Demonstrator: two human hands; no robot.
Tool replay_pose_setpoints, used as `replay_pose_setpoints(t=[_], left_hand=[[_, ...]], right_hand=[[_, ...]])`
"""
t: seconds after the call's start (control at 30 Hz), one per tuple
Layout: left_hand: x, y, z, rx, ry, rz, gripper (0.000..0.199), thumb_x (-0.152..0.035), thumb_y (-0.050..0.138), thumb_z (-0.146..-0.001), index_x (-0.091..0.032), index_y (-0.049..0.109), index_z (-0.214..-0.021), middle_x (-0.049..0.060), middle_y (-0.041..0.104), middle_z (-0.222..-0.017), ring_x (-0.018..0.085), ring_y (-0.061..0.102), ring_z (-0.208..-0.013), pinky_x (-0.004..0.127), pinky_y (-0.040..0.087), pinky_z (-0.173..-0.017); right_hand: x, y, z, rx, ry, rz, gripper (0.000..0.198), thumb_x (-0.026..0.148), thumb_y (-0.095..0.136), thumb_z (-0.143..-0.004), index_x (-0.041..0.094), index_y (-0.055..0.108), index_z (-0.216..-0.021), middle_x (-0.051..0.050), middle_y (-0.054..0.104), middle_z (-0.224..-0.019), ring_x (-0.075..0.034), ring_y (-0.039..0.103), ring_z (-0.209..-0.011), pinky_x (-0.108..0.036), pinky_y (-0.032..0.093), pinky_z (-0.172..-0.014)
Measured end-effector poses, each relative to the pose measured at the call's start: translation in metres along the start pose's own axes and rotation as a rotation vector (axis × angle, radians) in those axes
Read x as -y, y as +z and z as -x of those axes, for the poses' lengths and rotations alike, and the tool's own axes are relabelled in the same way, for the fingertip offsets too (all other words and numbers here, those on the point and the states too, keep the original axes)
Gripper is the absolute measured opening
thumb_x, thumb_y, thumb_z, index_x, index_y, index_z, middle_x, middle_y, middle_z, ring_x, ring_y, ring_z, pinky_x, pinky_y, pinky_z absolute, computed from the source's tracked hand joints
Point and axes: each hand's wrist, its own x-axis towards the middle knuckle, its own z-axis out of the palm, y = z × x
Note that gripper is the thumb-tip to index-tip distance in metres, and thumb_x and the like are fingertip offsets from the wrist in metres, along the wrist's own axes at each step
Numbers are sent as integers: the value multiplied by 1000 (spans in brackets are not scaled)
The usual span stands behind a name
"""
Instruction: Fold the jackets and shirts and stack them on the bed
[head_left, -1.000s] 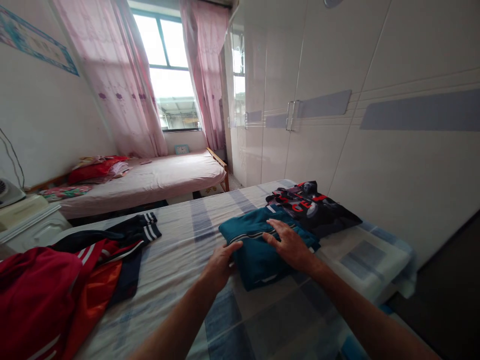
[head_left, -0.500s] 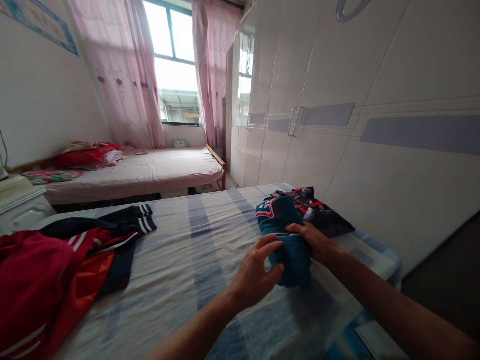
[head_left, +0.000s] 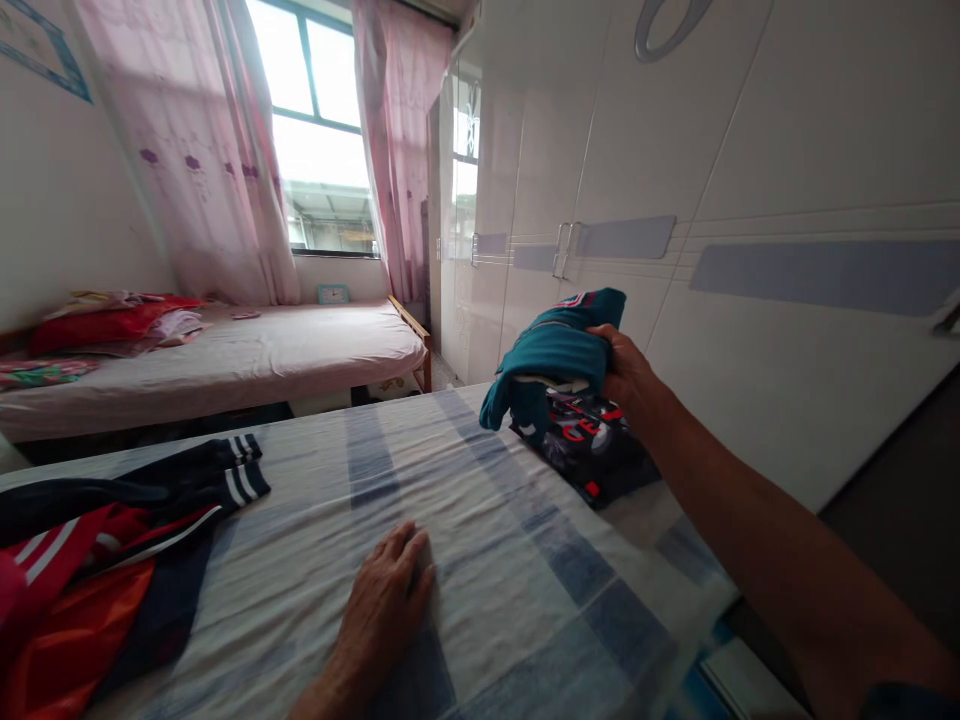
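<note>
My right hand (head_left: 626, 370) grips a folded teal garment (head_left: 559, 340) by its right side and holds it up in the air. A red-and-white patch shows on its top, and its left end droops. Beneath it lies a folded black garment (head_left: 592, 445) with red lettering, partly hidden by the teal cloth. My left hand (head_left: 390, 590) lies palm down on the blue-and-white checked bed sheet (head_left: 487, 540), fingers stretched out and holding nothing.
Loose red, orange and navy clothes (head_left: 97, 580) with white stripes lie at the left of the bed. A white wardrobe (head_left: 720, 350) stands along the right. Across the room is a second bed (head_left: 300, 350) below a window (head_left: 322, 150) with pink curtains.
My right hand has lifted the teal garment up off the bed. My left hand has come away from it and moved left and down onto the sheet. The view has turned slightly right.
</note>
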Motion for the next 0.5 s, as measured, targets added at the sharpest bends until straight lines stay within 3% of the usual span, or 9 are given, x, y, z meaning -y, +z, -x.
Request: replay_pose_setpoints(t=[0.1, 0.2, 0.27, 0.37, 0.5], left_hand=[[2, 2, 1, -17, 13, -10, 35, -26, 46, -85, -21, 61, -117, 9, 56, -131, 24, 50, -122, 41, 42, -102], [3, 3, 1, -18, 15, -27, 36, -25, 45, -85, -20, 61, -117, 10, 56, -131, 25, 51, -122, 41, 42, -102], [2, 3, 1, -5, 10, -44, 37, -25, 46, -85, -18, 61, -118, 11, 56, -131, 25, 50, -122, 41, 42, -103], [-1, 2, 0, 24, 7, -58, 38, -23, 46, -85, -16, 60, -120, 12, 55, -133, 26, 49, -123, 41, 40, -104], [-4, -2, -1, 47, 1, -63, 38, -22, 45, -87, -14, 59, -121, 13, 53, -134, 27, 47, -124, 42, 39, -105]], right_hand=[[16, -13, -25, -33, -201, -77, 14, 22, 45, -77, 18, 57, -84, 0, 66, -69, -16, 65, -70, -33, 56, -71], [10, -55, -29, -185, -281, 14, 11, 25, 48, -75, 21, 56, -81, 1, 65, -70, -16, 64, -70, -31, 56, -69], [-12, -93, -20, -386, -190, 233, 8, 29, 48, -73, 23, 53, -75, 2, 63, -67, -16, 63, -68, -30, 56, -64], [-57, -148, 5, -532, -97, 389, 10, 26, 57, -63, 24, 49, -67, 0, 56, -57, -20, 61, -64, -34, 56, -57], [-98, -189, 30, -728, -141, 594, 14, 32, 54, -61, 25, 47, -72, -2, 53, -64, -23, 61, -72, -35, 56, -59]])
